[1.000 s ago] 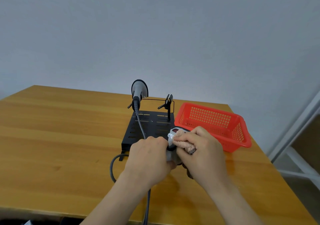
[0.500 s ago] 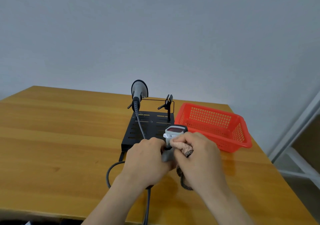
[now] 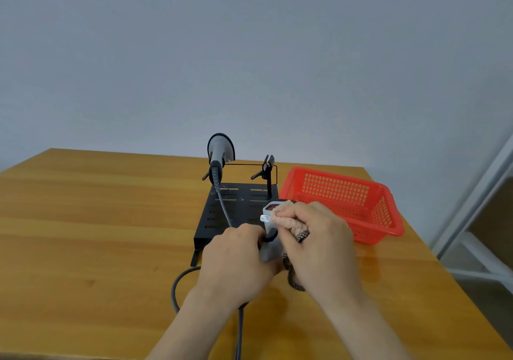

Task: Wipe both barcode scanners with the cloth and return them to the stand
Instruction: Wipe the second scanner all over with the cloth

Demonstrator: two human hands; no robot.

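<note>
Since a moment ago my right hand (image 3: 319, 237) has pushed the cloth (image 3: 287, 219) up over the scanner (image 3: 270, 230), gripped by my left hand (image 3: 236, 259) just before the stand (image 3: 236, 207); its trailing cable (image 3: 177, 287) could snag.

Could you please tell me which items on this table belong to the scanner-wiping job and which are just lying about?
Part of the job:
- grey handheld scanner in left hand
- pinkish cloth in right hand
- grey scanner on holder
- black metal stand

Lying about:
- red plastic basket
</note>
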